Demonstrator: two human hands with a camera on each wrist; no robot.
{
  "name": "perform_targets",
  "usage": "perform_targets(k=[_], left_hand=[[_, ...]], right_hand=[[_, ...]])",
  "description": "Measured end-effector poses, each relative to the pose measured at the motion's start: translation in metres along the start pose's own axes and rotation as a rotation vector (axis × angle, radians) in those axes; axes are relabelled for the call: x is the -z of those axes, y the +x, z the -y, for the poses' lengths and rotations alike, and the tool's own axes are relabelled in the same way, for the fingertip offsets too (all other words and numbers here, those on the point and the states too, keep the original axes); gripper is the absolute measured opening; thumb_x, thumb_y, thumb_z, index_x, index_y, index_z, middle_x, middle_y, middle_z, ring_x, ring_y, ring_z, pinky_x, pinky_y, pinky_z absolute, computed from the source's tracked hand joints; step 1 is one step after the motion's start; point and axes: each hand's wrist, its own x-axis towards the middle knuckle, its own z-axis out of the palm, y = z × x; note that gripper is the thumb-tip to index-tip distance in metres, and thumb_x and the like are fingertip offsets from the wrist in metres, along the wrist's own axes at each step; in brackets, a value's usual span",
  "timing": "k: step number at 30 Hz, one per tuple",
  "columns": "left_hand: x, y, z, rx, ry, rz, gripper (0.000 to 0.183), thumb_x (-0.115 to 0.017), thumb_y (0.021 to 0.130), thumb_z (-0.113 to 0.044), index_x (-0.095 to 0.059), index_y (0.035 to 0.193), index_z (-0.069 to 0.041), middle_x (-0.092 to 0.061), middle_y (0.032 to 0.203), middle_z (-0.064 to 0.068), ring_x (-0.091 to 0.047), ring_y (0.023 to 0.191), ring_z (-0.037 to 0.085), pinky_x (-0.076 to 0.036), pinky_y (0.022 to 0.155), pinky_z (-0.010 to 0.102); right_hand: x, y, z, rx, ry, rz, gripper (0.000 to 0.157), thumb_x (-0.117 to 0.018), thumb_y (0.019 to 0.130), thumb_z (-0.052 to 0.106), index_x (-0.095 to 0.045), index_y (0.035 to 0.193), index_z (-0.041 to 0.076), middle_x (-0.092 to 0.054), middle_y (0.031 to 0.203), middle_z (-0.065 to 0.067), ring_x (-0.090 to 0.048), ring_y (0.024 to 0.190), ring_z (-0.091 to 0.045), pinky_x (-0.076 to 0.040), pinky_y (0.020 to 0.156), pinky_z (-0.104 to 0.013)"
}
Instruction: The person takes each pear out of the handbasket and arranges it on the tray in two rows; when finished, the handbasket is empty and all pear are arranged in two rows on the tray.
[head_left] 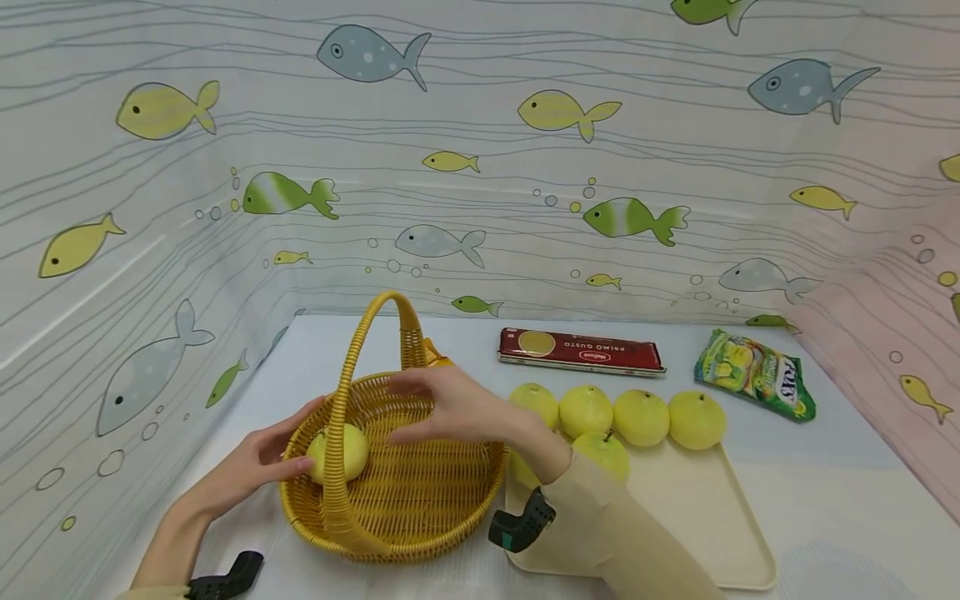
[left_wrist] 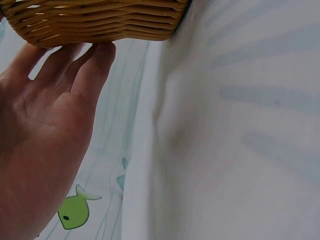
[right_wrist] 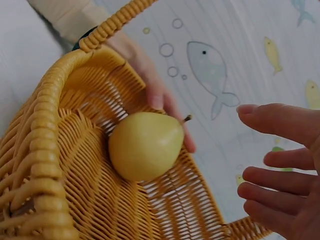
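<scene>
A yellow wicker basket (head_left: 427, 492) with a tall arched handle stands in front of me. Inside it, at the left beneath the handle, lies one yellow pear (head_left: 354, 454), its stem showing in the right wrist view (right_wrist: 145, 145). My left hand (head_left: 258, 467) grips the basket's left rim, thumb over the edge close to the pear and fingers against the outer wall; the left wrist view shows the fingertips (left_wrist: 102, 52) on the weave. Over the basket hovers my right hand (head_left: 453, 406), thumb and fingers spread apart, holding nothing.
Right of the basket, a cream tray (head_left: 712, 533) bears several yellow pears (head_left: 641, 417), partly behind my right forearm. Farther back lie a dark red packet (head_left: 581, 350) and a green candy bag (head_left: 756, 375). An orange-yellow object (head_left: 437, 357) shows behind the basket. Fish-patterned sheeting surrounds the table.
</scene>
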Motion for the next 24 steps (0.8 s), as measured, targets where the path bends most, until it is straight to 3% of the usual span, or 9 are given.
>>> perform_targets(k=[8,16,24], left_hand=[[-0.001,0.0,0.0,-0.013,-0.016,0.01,0.074,-0.058,0.099,-0.004,-0.023,0.161,-0.023,-0.018,0.168,0.003,-0.029,0.14,-0.013,-0.033,0.104,0.008],[0.0,0.0,0.0,-0.006,-0.002,0.007,0.074,-0.059,0.099,-0.005,-0.023,0.161,-0.024,-0.018,0.167,0.003,-0.03,0.139,-0.014,-0.034,0.104,0.009],[-0.001,0.001,0.0,0.018,-0.017,0.003,0.074,-0.06,0.099,-0.007,-0.024,0.16,-0.027,-0.018,0.168,0.001,-0.029,0.138,-0.015,-0.033,0.104,0.008]], right_hand=[[-0.02,0.03,-0.001,-0.005,0.003,0.053,0.068,-0.077,0.087,0.039,-0.053,0.145,0.012,-0.059,0.142,-0.002,-0.056,0.129,-0.01,-0.043,0.106,-0.02],[-0.031,0.051,-0.002,-0.022,0.036,0.059,0.05,-0.079,0.086,0.035,-0.063,0.131,0.02,-0.066,0.129,0.007,-0.059,0.125,-0.011,-0.046,0.105,-0.023],[-0.044,0.068,-0.014,-0.016,0.118,0.119,0.046,-0.08,0.086,0.024,-0.064,0.128,0.013,-0.068,0.125,0.003,-0.062,0.12,-0.009,-0.046,0.104,-0.021]])
